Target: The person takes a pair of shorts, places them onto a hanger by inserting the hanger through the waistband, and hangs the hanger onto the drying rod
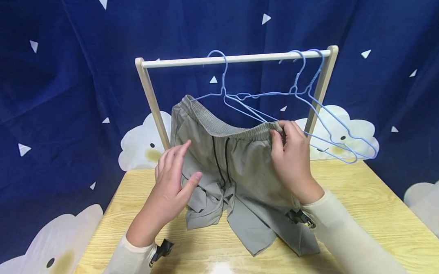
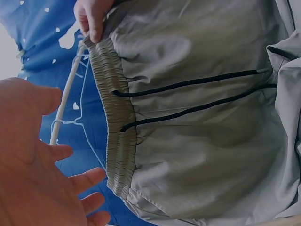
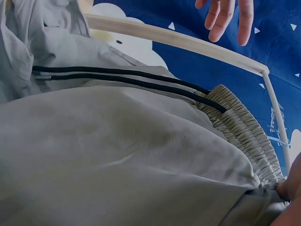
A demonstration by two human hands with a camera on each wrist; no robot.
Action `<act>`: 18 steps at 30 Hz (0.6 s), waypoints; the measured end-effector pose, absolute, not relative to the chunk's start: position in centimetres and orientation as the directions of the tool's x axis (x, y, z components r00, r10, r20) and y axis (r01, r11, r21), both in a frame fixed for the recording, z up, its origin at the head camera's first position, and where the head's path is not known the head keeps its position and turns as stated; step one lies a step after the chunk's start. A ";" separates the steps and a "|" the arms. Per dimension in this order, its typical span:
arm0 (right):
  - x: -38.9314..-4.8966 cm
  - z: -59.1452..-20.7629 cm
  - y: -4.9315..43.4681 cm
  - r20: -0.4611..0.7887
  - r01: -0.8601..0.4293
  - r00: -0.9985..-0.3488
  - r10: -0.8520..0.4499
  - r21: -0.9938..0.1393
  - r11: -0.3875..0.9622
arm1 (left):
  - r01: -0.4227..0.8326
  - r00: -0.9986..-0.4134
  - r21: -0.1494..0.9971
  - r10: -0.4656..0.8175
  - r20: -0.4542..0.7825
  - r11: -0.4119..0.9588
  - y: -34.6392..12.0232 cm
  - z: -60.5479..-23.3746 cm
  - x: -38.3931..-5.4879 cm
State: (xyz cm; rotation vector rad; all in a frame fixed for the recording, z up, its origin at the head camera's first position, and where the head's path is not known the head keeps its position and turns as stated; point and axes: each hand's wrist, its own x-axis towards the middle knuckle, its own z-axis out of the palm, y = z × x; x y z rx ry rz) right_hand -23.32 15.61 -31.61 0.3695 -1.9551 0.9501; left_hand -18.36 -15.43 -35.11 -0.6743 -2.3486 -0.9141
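Grey shorts (image 1: 255, 167) with an elastic waistband and two black drawstrings hang at a blue wire hanger (image 1: 225, 78), their legs spreading onto the table. One end of that hanger goes into the waistband's left side. My right hand (image 1: 291, 152) pinches the right end of the waistband (image 3: 244, 136) between thumb and fingers. In front of the shorts' left side, my left hand (image 1: 173, 176) holds nothing, fingers extended and thumb apart. The left wrist view shows this left hand (image 2: 42, 160) beside the waistband, palm visible.
A rack with a white rod (image 1: 259, 59) and wooden posts stands on the wood-grain table (image 1: 353, 200). Two more blue hangers (image 1: 321, 111) hang at its right end, overlapping the shorts' hanger in this view. Behind is a dark blue curtain (image 1: 59, 105) with clouds and white triangles.
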 end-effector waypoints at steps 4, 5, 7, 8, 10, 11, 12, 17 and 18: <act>-23.3 -32.0 15.6 0.828 -0.581 -0.550 0.110 -0.475 0.661 | 0.602 -0.749 0.455 0.268 0.606 0.656 -15.3 -35.2 -18.4; -23.3 -32.1 15.6 0.826 -0.580 -0.552 0.111 -0.476 0.661 | 0.600 -0.752 0.454 0.270 0.602 0.658 -15.3 -35.2 -18.4; -23.2 -32.3 15.6 0.824 -0.577 -0.555 0.111 -0.478 0.662 | 0.596 -0.756 0.451 0.277 0.593 0.664 -15.3 -35.2 -18.4; -23.2 -32.3 15.5 0.823 -0.577 -0.557 0.111 -0.480 0.661 | 0.593 -0.759 0.450 0.277 0.589 0.667 -15.3 -35.2 -18.3; -23.3 -32.5 15.5 0.822 -0.579 -0.558 0.109 -0.481 0.658 | 0.590 -0.761 0.449 0.278 0.585 0.671 -15.3 -35.2 -18.3; -23.3 -32.5 15.4 0.822 -0.581 -0.559 0.107 -0.481 0.657 | 0.588 -0.763 0.449 0.279 0.583 0.673 -15.3 -35.2 -18.2; -23.3 -32.6 15.4 0.822 -0.584 -0.559 0.104 -0.479 0.655 | 0.586 -0.766 0.449 0.280 0.579 0.675 -15.3 -35.2 -18.2; -23.2 -33.0 15.5 0.824 -0.595 -0.563 0.072 -0.464 0.656 | 0.571 -0.782 0.446 0.291 0.552 0.689 -15.3 -35.4 -18.2; -23.1 -33.1 15.5 0.821 -0.595 -0.567 0.064 -0.462 0.658 | 0.568 -0.785 0.445 0.295 0.545 0.692 -15.3 -35.5 -18.2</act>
